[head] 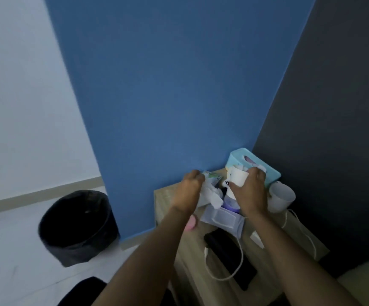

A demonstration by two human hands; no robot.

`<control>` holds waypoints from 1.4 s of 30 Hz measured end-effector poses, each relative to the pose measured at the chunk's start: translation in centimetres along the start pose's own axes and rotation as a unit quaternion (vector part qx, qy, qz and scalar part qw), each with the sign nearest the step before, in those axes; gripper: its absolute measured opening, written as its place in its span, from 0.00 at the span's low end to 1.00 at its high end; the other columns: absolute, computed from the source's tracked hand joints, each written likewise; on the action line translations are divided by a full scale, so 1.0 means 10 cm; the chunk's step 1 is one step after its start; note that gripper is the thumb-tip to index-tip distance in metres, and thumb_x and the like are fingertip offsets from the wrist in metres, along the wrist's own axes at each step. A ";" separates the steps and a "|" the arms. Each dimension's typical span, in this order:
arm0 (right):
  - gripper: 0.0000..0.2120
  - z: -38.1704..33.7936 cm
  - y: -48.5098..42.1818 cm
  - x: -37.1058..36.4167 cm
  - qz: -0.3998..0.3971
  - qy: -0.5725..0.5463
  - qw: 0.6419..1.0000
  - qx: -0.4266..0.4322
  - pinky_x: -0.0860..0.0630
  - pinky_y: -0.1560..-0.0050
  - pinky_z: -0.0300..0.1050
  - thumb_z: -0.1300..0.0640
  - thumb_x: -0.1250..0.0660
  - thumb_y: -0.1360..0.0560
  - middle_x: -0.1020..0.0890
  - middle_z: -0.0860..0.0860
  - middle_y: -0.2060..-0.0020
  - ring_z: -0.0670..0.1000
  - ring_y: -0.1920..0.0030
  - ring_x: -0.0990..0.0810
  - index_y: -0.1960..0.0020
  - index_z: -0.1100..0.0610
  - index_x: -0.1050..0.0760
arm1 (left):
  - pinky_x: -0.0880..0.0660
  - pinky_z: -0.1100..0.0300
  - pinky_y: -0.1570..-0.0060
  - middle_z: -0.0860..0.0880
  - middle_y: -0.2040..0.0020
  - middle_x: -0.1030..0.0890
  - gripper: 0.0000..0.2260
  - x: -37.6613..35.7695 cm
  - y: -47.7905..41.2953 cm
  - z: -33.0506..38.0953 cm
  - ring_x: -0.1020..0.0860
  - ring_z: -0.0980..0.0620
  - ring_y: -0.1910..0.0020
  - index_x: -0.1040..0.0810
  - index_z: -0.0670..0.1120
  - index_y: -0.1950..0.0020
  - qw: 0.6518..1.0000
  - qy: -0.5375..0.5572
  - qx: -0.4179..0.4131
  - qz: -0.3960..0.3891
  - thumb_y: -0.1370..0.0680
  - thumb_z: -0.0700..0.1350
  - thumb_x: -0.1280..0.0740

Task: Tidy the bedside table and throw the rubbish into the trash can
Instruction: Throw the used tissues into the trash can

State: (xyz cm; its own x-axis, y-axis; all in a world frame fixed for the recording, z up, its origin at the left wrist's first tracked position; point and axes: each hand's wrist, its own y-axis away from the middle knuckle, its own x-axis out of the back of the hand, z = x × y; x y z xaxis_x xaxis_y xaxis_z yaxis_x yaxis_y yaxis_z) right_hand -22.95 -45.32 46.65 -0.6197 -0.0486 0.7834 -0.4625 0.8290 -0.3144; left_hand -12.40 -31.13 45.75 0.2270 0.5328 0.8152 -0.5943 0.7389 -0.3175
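A wooden bedside table (pixel 168 197) stands against the blue wall. Over its back part, my left hand (pixel 191 186) is closed on crumpled white tissues and a wrapper (pixel 212 193). My right hand (pixel 248 191) grips a white paper cup (pixel 237 176) held on its side. A black trash can (pixel 77 226) lined with a black bag stands on the floor to the left of the table.
On the table are a light blue tissue box (pixel 254 164), a second white cup (pixel 281 196), a grey-lilac pouch (pixel 223 219), a black phone (pixel 229 257) with a white cable (pixel 241 261), and a pink object (pixel 190 223). A dark headboard stands at right.
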 end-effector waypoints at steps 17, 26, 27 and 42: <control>0.26 -1.87 1.89 -0.94 -0.171 -0.070 0.971 0.154 0.29 0.60 0.46 0.54 0.23 0.34 0.28 0.57 0.41 0.60 0.47 0.24 0.43 0.61 0.32 | 0.26 0.52 0.47 0.42 0.41 0.23 0.13 1.90 2.13 -1.66 0.24 0.42 0.44 0.23 0.40 0.44 0.960 -0.078 0.244 0.110 0.26 0.34 0.38; 0.28 -2.70 2.37 -1.98 -0.277 -0.055 0.930 0.237 0.24 0.52 0.48 0.50 0.27 0.30 0.35 0.54 0.33 0.59 0.42 0.24 0.37 0.59 0.35 | 0.26 0.51 0.45 0.42 0.39 0.25 0.15 1.98 2.29 -2.72 0.25 0.41 0.42 0.23 0.41 0.40 0.930 -0.082 0.346 0.097 0.26 0.34 0.39; 0.29 -2.77 2.38 -2.10 -0.285 -0.055 0.926 0.243 0.24 0.49 0.49 0.50 0.27 0.30 0.36 0.54 0.32 0.59 0.40 0.25 0.36 0.58 0.36 | 0.26 0.51 0.46 0.41 0.39 0.25 0.16 1.95 2.27 -2.85 0.25 0.41 0.43 0.23 0.41 0.39 0.926 -0.083 0.356 0.091 0.26 0.34 0.39; 0.27 -2.88 1.99 -4.63 -0.344 -0.024 0.898 0.274 0.23 0.54 0.50 0.52 0.26 0.31 0.33 0.58 0.37 0.60 0.44 0.24 0.39 0.60 0.34 | 0.26 0.50 0.50 0.41 0.40 0.26 0.13 0.52 1.54 -4.90 0.24 0.39 0.47 0.24 0.39 0.42 0.899 -0.051 0.434 0.016 0.26 0.35 0.37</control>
State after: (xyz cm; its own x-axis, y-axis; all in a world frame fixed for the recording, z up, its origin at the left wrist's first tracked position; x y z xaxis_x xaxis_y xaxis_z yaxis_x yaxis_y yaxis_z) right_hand 14.81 -10.56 19.53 -0.0879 -0.4781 0.8739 -0.9807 0.1953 0.0082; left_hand 17.48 3.24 21.39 0.1528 0.4747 0.8668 -0.9878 0.0995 0.1197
